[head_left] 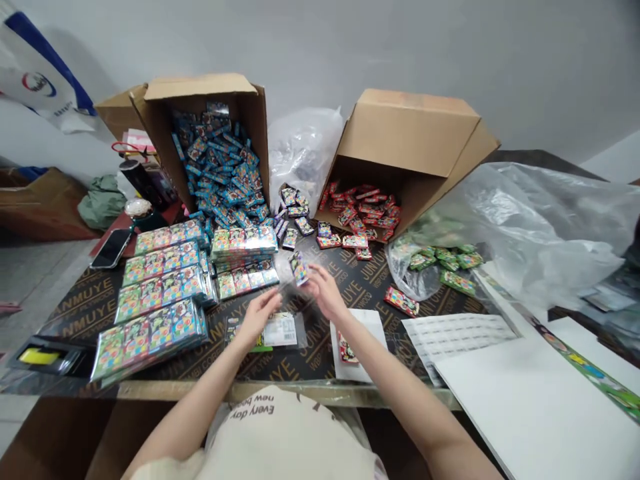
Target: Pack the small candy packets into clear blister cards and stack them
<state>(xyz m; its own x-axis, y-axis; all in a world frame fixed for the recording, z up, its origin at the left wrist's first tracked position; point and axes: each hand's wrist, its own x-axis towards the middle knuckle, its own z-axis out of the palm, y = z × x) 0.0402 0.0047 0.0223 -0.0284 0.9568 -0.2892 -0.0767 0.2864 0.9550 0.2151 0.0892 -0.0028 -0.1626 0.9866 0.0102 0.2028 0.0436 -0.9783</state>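
Observation:
My right hand [324, 288] is closed on a small purple printed packet [299, 268], held above the middle of the table. Just to its left, my left hand [261, 313] pinches what looks like a clear plastic bag [284, 272], its outline blurred between the hands. Beneath them lies a flat clear package with a white barcode label [281, 330] and a green part. Beyond my hands, loose purple packets [304, 225] lie close to red packets [355, 241]. Left of my left hand are stacked bagged sets [247, 277] of several colourful packets each.
A carton [200, 87] of blue packets stands back left, another carton [410, 130] with red ones back right. Green packets [457, 281] spill from a clear bag at right. More bagged stacks [150, 337], a phone [111, 249], and label sheets [460, 337] lie around the table.

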